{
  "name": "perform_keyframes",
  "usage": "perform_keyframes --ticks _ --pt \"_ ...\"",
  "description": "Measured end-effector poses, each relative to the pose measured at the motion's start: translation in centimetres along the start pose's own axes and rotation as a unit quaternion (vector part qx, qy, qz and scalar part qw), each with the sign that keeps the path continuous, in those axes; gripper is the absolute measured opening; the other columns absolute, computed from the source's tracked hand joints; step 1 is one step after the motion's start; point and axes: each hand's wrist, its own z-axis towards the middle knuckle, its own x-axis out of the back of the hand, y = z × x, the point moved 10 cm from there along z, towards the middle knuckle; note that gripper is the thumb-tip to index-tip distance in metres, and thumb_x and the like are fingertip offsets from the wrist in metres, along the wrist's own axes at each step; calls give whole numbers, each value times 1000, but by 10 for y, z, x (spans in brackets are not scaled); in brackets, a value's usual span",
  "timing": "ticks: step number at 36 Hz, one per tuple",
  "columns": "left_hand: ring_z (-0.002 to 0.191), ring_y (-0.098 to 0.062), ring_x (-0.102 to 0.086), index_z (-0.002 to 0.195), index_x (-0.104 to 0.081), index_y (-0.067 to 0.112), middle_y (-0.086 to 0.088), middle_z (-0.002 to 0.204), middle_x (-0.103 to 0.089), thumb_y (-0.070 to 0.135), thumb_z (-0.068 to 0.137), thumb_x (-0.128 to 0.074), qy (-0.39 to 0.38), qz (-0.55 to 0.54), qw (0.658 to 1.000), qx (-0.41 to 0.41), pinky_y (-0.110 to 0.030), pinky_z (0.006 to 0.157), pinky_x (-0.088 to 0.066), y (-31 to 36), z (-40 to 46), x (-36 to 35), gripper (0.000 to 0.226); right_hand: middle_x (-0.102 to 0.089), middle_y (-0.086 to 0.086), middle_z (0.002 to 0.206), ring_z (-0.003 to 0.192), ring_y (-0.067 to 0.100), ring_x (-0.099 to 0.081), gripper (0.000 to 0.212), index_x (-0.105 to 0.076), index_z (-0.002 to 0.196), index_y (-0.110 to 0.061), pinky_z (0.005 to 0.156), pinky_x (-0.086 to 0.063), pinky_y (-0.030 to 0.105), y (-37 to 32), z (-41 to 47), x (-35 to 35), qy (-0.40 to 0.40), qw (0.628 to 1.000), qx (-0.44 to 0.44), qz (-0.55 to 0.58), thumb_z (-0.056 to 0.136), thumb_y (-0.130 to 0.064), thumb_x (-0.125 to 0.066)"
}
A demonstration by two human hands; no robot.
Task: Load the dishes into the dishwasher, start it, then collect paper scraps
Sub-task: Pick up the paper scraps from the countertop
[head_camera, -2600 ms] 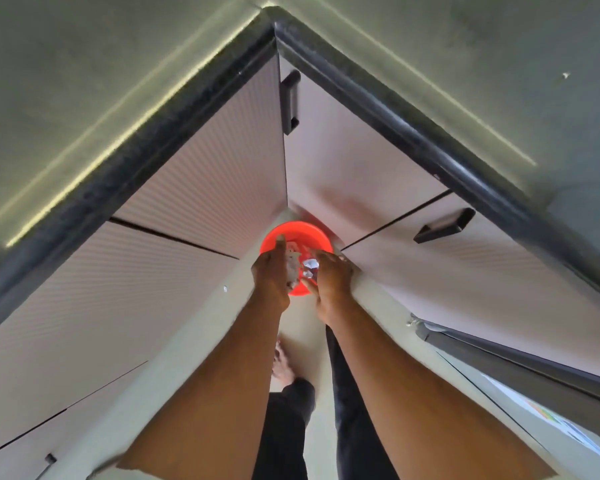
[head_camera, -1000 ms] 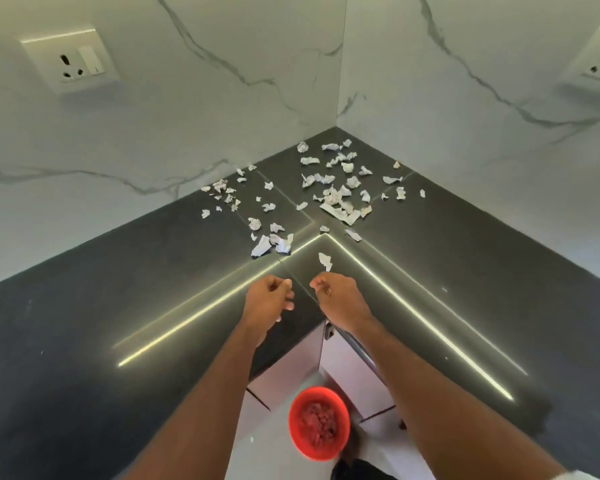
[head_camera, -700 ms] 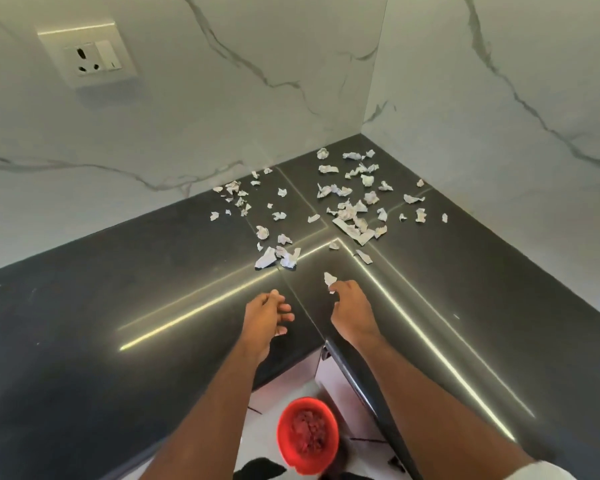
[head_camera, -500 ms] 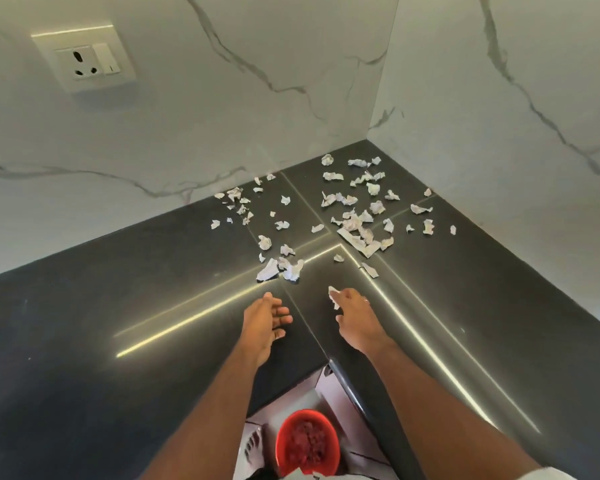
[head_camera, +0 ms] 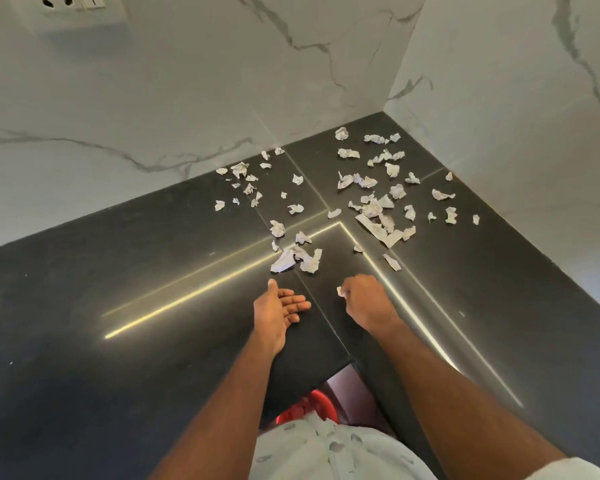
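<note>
Corner of a dark worktop (head_camera: 84, 341) under marble walls. Paper scraps (head_camera: 371, 209) scattered across the far corner, the nearest cluster (head_camera: 293, 259) just beyond the hands. Left hand (head_camera: 278, 311) palm up, grip wide, fingers spread, holding nothing. Right hand (head_camera: 364, 299) curled, grip narrow, pinching one small scrap (head_camera: 340, 291) at the fingertips. Red bowl (head_camera: 321, 405) partly visible below the near worktop edge, between the forearms.
</note>
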Motion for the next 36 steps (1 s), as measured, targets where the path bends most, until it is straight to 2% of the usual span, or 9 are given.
perform_keyframes --ticks 4,7,10,13,16,18,23,28,36 --pt "67 -26 -73 104 -60 -3 -19 84 -74 49 108 -27 -29 13 999 14 -27 45 -42 1 4 -1 61 -71 -12 88 82 0 -64 14 -78 94 -22 77 -48 17 -40 1 2 1 981 9 192 87 -13 -71" --pt "64 -23 -68 98 -64 2 -14 76 -71 58 105 -28 -84 11 996 18 -30 51 -46 4 5 -2 66 -71 -16 79 77 -3 -66 9 -78 88 -24 72 -49 12 -90 -7 7 3 963 63 264 85 -16 -74" --pt "69 -23 -63 88 -66 8 -14 78 -68 53 105 -35 -111 24 993 13 -39 71 -52 8 7 5 58 -58 -15 76 74 2 -57 10 -75 75 -25 68 -41 16 -123 -14 -2 2 969 116 218 85 -23 -74" --pt "52 -13 -48 95 -65 6 -5 64 -55 35 106 -45 -91 57 994 -1 -29 54 -40 17 10 18 36 -51 -11 93 87 1 -51 7 -77 89 -29 76 -39 11 -117 -11 -11 12 967 92 238 82 -30 -77" --pt "44 -9 -29 82 -53 15 2 56 -42 32 106 -46 -34 52 998 4 -23 42 -22 26 15 35 30 -54 -11 96 76 -1 -53 18 -75 98 -26 72 -40 8 -87 -3 7 91 959 25 267 81 -28 -80" --pt "43 -9 -28 81 -51 16 2 57 -41 35 107 -44 -28 12 999 12 -22 39 -19 27 17 37 32 -55 -8 99 70 1 -51 21 -72 104 -22 73 -46 15 -70 3 22 138 959 2 248 83 -19 -76" --pt "47 -11 -38 87 -56 12 -1 64 -51 33 107 -42 -48 -78 996 17 -24 41 -25 26 18 23 32 -54 4 118 104 23 -57 42 -58 132 -23 96 -48 36 -74 28 11 55 989 39 130 91 -15 -63" --pt "58 -15 -50 87 -62 10 -6 72 -59 38 106 -42 -52 -87 995 16 -27 52 -37 25 17 12 39 -59 14 106 96 34 -60 20 -65 112 -12 84 -49 40 -81 35 7 40 995 75 57 96 -17 -54" --pt "60 -17 -52 85 -62 7 -8 71 -60 41 106 -41 -44 -102 994 18 -29 59 -39 35 19 6 45 -68 4 95 86 21 -64 18 -73 99 -13 77 -51 33 -51 41 8 11 996 67 62 96 -16 -56"
